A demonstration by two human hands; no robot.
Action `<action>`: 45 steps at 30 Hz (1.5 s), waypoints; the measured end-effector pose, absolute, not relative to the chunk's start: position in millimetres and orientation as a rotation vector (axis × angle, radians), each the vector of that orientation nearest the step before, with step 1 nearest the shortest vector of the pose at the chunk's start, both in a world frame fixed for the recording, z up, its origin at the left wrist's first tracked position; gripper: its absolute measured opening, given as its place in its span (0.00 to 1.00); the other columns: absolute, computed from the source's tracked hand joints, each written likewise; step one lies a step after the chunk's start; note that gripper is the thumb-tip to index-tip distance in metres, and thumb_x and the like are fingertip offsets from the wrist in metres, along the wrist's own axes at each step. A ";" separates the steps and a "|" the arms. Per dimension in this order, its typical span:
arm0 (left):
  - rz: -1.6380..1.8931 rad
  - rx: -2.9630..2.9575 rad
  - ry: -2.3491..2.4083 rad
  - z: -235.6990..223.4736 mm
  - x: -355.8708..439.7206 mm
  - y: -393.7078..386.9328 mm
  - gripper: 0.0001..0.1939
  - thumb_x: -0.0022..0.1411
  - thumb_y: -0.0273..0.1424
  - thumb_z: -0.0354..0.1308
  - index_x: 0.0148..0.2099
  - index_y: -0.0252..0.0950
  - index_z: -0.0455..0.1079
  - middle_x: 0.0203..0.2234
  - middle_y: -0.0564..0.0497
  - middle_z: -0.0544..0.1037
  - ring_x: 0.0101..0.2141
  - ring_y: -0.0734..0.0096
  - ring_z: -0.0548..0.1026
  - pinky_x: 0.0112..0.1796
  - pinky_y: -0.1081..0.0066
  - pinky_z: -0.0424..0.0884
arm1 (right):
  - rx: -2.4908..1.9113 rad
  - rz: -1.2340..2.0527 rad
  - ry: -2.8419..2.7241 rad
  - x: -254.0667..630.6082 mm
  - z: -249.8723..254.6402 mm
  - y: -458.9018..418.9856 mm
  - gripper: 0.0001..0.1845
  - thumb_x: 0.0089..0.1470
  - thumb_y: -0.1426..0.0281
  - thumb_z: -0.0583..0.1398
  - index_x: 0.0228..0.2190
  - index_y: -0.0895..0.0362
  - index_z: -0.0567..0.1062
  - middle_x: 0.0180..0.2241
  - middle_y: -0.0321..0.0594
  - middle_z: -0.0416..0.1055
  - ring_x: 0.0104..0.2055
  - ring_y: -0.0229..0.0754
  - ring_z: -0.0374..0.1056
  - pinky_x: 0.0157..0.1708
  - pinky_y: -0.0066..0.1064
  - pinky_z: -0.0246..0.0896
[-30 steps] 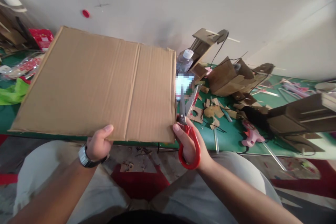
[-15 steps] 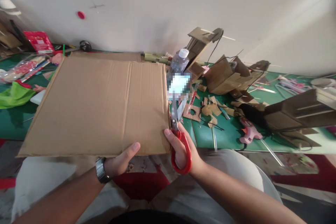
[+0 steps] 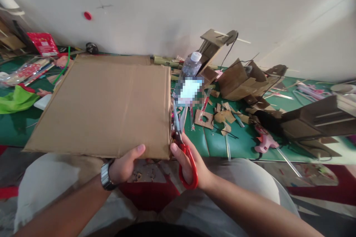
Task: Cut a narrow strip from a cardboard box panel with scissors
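I hold a large brown cardboard sheet point(image 3: 105, 107) flat over my lap and the table's near edge. My left hand point(image 3: 126, 164), with a wristwatch, grips the sheet's near edge, thumb on top. My right hand point(image 3: 191, 164) is closed through the red handles of a pair of scissors point(image 3: 182, 144). The blades are slightly apart and point away from me, right beside the sheet's right edge.
The green table point(image 3: 241, 142) carries cardboard scraps point(image 3: 222, 116), a water bottle point(image 3: 191, 64), cardboard models point(image 3: 244, 79), a pink glue gun point(image 3: 264, 140) and glue sticks. A green cloth point(image 3: 15, 100) and red packets point(image 3: 41, 42) lie at the left. A white wall stands behind.
The cardboard sheet has come down and flatter, and shifted left. My left hand slid right along its near edge. The scissors moved left and lower with the sheet's right edge.
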State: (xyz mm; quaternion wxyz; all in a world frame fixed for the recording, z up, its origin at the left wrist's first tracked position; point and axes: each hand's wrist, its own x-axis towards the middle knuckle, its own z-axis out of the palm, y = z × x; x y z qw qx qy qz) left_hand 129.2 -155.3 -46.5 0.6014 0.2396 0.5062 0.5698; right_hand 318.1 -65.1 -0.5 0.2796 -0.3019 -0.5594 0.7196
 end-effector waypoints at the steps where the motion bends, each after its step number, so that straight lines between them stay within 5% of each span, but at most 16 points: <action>1: 1.359 0.544 1.186 -44.4 126.4 -152.3 0.24 0.58 0.54 0.68 0.27 0.37 0.80 0.26 0.43 0.83 0.32 0.53 0.82 0.39 0.56 0.81 | -0.815 1.969 -1.497 318.8 -2.1 -65.9 0.21 0.64 0.48 0.64 0.45 0.50 0.72 0.37 0.39 0.72 0.37 0.46 0.70 0.39 0.39 0.70; 6: 1.607 0.634 1.161 -38.1 108.6 -140.1 0.24 0.62 0.50 0.66 0.23 0.37 0.77 0.22 0.47 0.77 0.26 0.65 0.73 0.32 0.66 0.74 | -0.835 2.150 -1.438 319.1 -8.3 -73.6 0.22 0.63 0.51 0.66 0.48 0.51 0.67 0.37 0.35 0.69 0.31 0.38 0.67 0.31 0.33 0.65; 14: 1.789 0.640 1.095 -28.9 103.1 -133.2 0.17 0.62 0.44 0.67 0.29 0.36 0.79 0.22 0.50 0.76 0.24 0.68 0.69 0.28 0.68 0.69 | -0.743 2.196 -1.604 320.8 -8.4 -82.5 0.24 0.64 0.54 0.67 0.52 0.52 0.67 0.52 0.44 0.73 0.41 0.39 0.69 0.42 0.34 0.68; 22: 1.684 0.644 1.182 -39.1 99.1 -136.9 0.19 0.66 0.45 0.64 0.29 0.38 0.79 0.24 0.51 0.77 0.27 0.67 0.70 0.31 0.68 0.67 | -0.730 2.254 -1.664 322.1 -9.0 -83.5 0.25 0.62 0.57 0.69 0.52 0.52 0.65 0.53 0.45 0.73 0.43 0.39 0.72 0.43 0.34 0.70; 33: 1.470 0.778 1.295 -39.3 101.1 -141.2 0.23 0.72 0.46 0.55 0.31 0.38 0.80 0.24 0.50 0.79 0.28 0.65 0.73 0.38 0.66 0.68 | -0.795 2.390 -1.552 321.8 -3.0 -89.3 0.29 0.62 0.45 0.65 0.48 0.53 0.64 0.34 0.33 0.72 0.26 0.34 0.72 0.25 0.25 0.68; 41: 1.350 0.726 1.441 -17.5 106.7 -136.1 0.24 0.61 0.52 0.62 0.22 0.41 0.76 0.25 0.49 0.82 0.37 0.55 0.79 0.53 0.62 0.69 | -0.826 2.432 -1.355 318.5 -5.5 -90.3 0.35 0.55 0.38 0.66 0.42 0.52 0.61 0.30 0.29 0.73 0.17 0.28 0.63 0.17 0.20 0.56; 45: 1.323 0.673 1.395 -17.7 111.5 -136.0 0.25 0.59 0.56 0.61 0.23 0.41 0.76 0.24 0.48 0.82 0.35 0.54 0.80 0.51 0.60 0.72 | -0.845 2.471 -1.300 319.0 -5.1 -91.4 0.35 0.55 0.38 0.66 0.41 0.51 0.60 0.29 0.28 0.72 0.17 0.26 0.59 0.18 0.20 0.52</action>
